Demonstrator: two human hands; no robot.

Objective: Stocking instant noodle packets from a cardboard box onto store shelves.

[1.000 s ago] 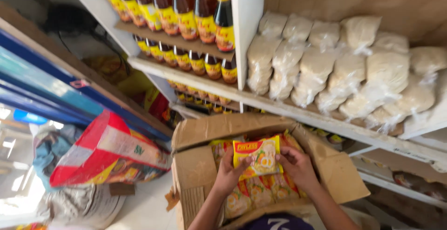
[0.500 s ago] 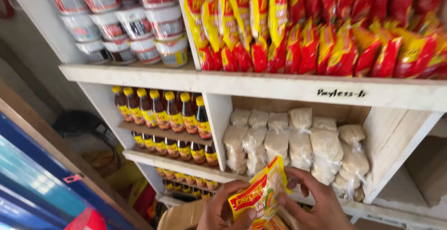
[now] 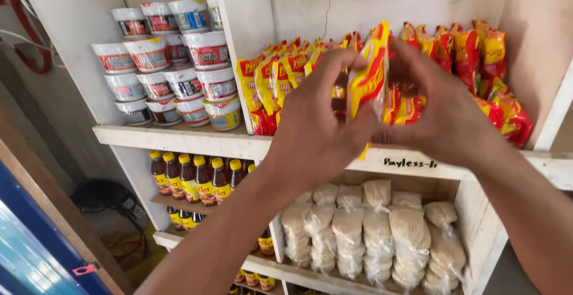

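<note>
Grasping one yellow-and-red foil noodle packet (image 3: 369, 80) edge-on between our left hand (image 3: 316, 131) and right hand (image 3: 439, 119), we hold it before the white wooden shelf (image 3: 179, 140) of matching packets.

Middle of the noodle packet row (image 3: 453, 50) hidden behind both hands, bottom shelf bottles (image 3: 253, 278) cut by lower edge, bottle labels blurred

place: small shop | signs: white shelves (image 3: 179, 138) stocked with cups (image 3: 206, 50), bottles (image 3: 191, 178), packets (image 3: 280, 80)
</note>
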